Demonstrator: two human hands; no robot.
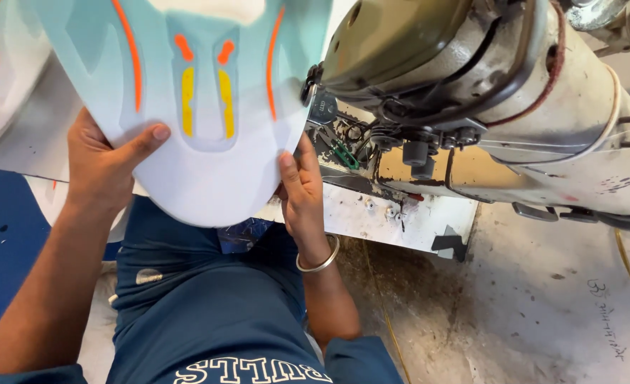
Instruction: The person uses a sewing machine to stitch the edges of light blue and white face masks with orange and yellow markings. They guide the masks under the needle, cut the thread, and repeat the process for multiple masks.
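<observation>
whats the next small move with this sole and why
Probably slide the sole right, toward the sewing machine. Both hands, left and right, grip its rounded end, and its right edge sits just short of the machine's head.

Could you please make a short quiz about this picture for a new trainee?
1. True or false: both hands hold the shoe sole.
2. Which hand has a metal bracelet on its wrist: A) left hand, B) right hand?
3. What machine stands at the right of the sole?

Key:
1. True.
2. B.
3. A worn sewing machine.
</observation>
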